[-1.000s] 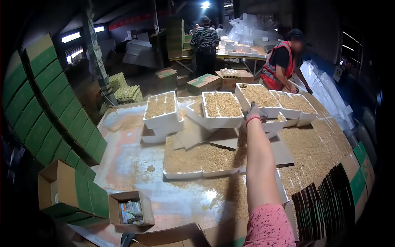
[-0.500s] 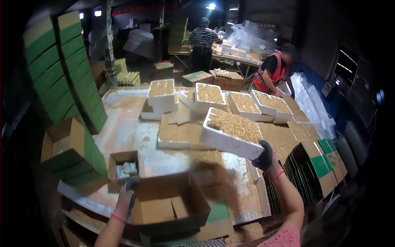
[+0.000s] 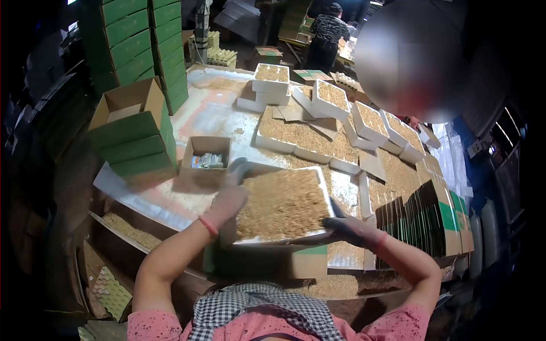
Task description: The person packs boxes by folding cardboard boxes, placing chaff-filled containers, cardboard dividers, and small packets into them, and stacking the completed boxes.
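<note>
A white foam box [image 3: 278, 204] full of loose brown husk-like material is tilted over an open cardboard box [image 3: 265, 166], covering most of its opening. My right hand [image 3: 348, 226], in a dark glove, grips the foam box's right side near the front corner. On the opposite side, my left hand [image 3: 232, 190] is smeared by motion; it is by the left edges of both boxes, and which one its fingers touch cannot be told. Just beyond that hand stands a small carton [image 3: 206, 149] with printed packets [image 3: 208, 161] inside.
Husk-filled foam boxes [image 3: 372, 122] stand across the worktable [image 3: 213, 108]. An open green-and-brown carton [image 3: 133, 128] is at left, near tall carton stacks [image 3: 128, 42]. Folded cardboard [image 3: 418, 219] lines the right. A person [image 3: 329, 37] stands at the back; another's hand [image 3: 413, 122] is at far right.
My right hand has brought the foam box left and down, over the cardboard box. My left hand has shifted up along the left side. The view has tilted down.
</note>
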`<state>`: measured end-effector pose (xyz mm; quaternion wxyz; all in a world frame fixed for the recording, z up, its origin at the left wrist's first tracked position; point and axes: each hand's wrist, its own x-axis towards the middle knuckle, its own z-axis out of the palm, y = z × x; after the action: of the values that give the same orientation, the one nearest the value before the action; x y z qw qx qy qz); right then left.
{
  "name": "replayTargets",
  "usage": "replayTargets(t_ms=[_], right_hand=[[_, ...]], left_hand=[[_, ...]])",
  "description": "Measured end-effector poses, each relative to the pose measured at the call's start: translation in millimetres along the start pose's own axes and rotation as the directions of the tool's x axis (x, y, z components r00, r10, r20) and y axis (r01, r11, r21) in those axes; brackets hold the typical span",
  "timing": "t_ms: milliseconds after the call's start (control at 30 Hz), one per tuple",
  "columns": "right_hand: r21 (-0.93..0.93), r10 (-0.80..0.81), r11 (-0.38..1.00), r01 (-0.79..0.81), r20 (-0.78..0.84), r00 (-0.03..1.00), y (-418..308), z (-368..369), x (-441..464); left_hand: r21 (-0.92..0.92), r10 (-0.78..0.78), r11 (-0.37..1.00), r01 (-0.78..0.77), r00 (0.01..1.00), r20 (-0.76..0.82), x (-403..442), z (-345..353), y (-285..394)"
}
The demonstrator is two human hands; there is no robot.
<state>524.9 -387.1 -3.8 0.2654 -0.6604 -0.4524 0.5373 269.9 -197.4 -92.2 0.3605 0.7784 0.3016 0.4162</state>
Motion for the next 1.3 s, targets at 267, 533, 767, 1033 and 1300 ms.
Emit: replayTargets(t_ms=[267, 533, 767, 1033, 1300], right_hand=[[-0.872, 0.076, 0.465, 0.155, 0.213, 0.974, 34, 51, 111], [-0.971, -0.305, 0.239, -0.004, -0.079, 0.949, 10, 73, 125], [-0.983, -0.062, 0.182, -0.03, -0.042, 0.997, 52, 88, 195], [-0.891, -0.081, 0.439, -0.113, -0.165, 0.983, 34, 102, 173], [-0.8, -0.051, 0.597, 0.055, 0.031, 0.998, -10, 144, 147]], left_hand=[[-0.149, -0.165, 0.975, 0.165, 0.986, 0.016, -42, -31, -65], [-0.38, -0.279, 0.889, 0.256, 0.96, -0.005, -50, -41, -69], [-0.352, -0.333, 0.876, 0.328, 0.942, 0.049, -50, -41, -66], [-0.282, -0.233, 0.931, 0.231, 0.972, 0.029, -52, -39, -64], [-0.066, -0.189, 0.98, 0.19, 0.982, 0.017, -50, -28, -74]])
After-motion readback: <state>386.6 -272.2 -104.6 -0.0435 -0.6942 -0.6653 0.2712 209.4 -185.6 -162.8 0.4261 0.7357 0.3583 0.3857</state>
